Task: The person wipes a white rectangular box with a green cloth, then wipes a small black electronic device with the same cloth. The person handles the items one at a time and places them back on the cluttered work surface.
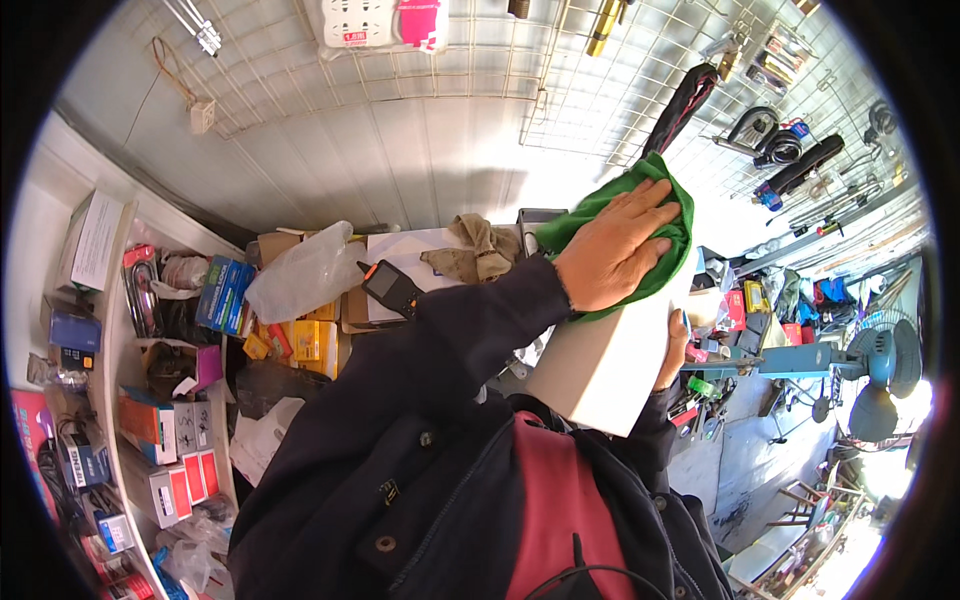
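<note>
My left hand point(617, 247) lies flat on a green cloth point(672, 270), fingers stretched out, pressing it against the upper part of a white flat-faced object point(600, 370). That object is tilted in front of my chest; it looks like a box or panel, and I cannot tell which. At its right edge my right hand point(673, 352) is closed round it, with most of the fingers hidden behind. The cloth covers the object's upper end and hangs over its side.
A black handheld device point(390, 287) and a crumpled beige rag point(478, 250) lie on the bench beyond my left arm. Clear plastic wrapping point(305, 275) is beside them. Shelves point(125, 330) with boxes stand left, a blue fan point(880, 370) right. Locks hang on a wire grid point(440, 60).
</note>
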The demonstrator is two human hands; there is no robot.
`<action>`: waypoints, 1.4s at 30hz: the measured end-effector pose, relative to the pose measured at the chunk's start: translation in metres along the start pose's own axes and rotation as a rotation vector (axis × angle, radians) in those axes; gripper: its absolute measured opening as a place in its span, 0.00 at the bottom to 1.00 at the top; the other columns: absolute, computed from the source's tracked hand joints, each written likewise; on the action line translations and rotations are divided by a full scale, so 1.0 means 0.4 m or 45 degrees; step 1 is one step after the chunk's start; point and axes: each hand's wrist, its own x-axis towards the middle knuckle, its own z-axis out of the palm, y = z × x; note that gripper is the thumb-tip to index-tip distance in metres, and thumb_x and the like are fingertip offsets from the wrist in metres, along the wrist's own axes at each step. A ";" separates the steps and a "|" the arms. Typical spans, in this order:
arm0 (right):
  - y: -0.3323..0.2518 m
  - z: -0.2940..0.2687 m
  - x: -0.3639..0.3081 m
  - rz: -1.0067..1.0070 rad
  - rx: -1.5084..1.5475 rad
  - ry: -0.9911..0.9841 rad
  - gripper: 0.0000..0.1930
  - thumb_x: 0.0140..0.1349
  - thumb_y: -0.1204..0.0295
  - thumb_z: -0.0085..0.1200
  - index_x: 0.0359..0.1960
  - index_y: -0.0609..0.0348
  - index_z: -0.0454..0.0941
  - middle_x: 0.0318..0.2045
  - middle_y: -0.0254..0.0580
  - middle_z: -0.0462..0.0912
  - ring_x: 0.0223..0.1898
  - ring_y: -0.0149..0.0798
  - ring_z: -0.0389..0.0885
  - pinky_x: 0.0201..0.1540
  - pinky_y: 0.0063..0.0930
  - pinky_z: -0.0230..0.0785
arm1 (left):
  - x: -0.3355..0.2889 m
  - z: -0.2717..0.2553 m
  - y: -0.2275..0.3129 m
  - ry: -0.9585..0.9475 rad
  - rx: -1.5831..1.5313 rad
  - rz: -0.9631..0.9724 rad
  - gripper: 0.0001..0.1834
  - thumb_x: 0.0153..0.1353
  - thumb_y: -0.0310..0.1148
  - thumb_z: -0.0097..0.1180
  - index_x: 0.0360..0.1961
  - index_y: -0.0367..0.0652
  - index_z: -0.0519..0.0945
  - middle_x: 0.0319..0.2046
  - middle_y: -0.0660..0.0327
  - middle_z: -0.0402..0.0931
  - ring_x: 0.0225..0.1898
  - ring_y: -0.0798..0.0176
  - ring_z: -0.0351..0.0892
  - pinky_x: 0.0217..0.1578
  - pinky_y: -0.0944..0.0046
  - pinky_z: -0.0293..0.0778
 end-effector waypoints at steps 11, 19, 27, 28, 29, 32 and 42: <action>-0.171 -0.090 0.047 -0.436 -0.021 0.197 0.32 0.74 0.48 0.44 0.69 0.59 0.69 0.61 0.48 0.79 0.57 0.47 0.80 0.62 0.46 0.71 | -0.213 0.036 0.181 -0.387 -0.283 0.067 0.28 0.70 0.29 0.53 0.71 0.41 0.69 0.74 0.46 0.60 0.79 0.43 0.51 0.76 0.44 0.51; -0.105 0.000 0.006 -0.206 0.166 -0.232 0.32 0.74 0.50 0.39 0.68 0.63 0.70 0.63 0.55 0.77 0.62 0.49 0.77 0.66 0.44 0.71 | -0.155 0.036 0.147 -0.192 -0.292 -0.007 0.27 0.68 0.24 0.53 0.69 0.44 0.73 0.73 0.46 0.63 0.78 0.42 0.54 0.76 0.45 0.51; -0.022 -0.045 0.009 0.039 0.351 -0.338 0.27 0.74 0.58 0.48 0.69 0.61 0.68 0.62 0.50 0.79 0.57 0.49 0.82 0.62 0.45 0.75 | 0.060 0.001 0.011 0.059 0.149 0.134 0.23 0.71 0.27 0.54 0.65 0.57 0.78 0.67 0.50 0.72 0.72 0.43 0.64 0.73 0.48 0.58; -0.013 -0.065 0.014 0.117 0.408 -0.370 0.28 0.73 0.57 0.51 0.68 0.61 0.69 0.61 0.49 0.79 0.57 0.49 0.82 0.62 0.46 0.75 | 0.082 -0.007 -0.004 0.053 0.286 0.119 0.20 0.73 0.30 0.52 0.64 0.57 0.79 0.62 0.52 0.77 0.68 0.45 0.72 0.69 0.50 0.65; -0.011 -0.084 0.020 0.187 0.428 -0.370 0.29 0.73 0.56 0.52 0.68 0.61 0.69 0.61 0.49 0.80 0.57 0.50 0.82 0.62 0.46 0.76 | 0.090 -0.009 -0.013 0.003 0.155 0.001 0.18 0.74 0.33 0.50 0.63 0.56 0.80 0.57 0.55 0.81 0.62 0.48 0.77 0.64 0.53 0.70; -0.001 -0.118 0.026 0.223 0.425 -0.418 0.32 0.71 0.52 0.54 0.68 0.63 0.69 0.61 0.52 0.79 0.58 0.52 0.82 0.62 0.48 0.76 | 0.094 -0.001 -0.033 0.058 0.180 -0.172 0.15 0.76 0.39 0.47 0.56 0.53 0.81 0.39 0.53 0.86 0.41 0.48 0.87 0.43 0.54 0.80; 0.014 -0.042 -0.030 -0.072 0.158 -0.044 0.31 0.73 0.50 0.50 0.67 0.62 0.71 0.58 0.50 0.82 0.53 0.48 0.85 0.57 0.43 0.78 | 0.043 0.003 -0.053 0.248 -0.109 -0.408 0.15 0.78 0.35 0.45 0.57 0.45 0.79 0.37 0.52 0.83 0.35 0.58 0.82 0.42 0.62 0.76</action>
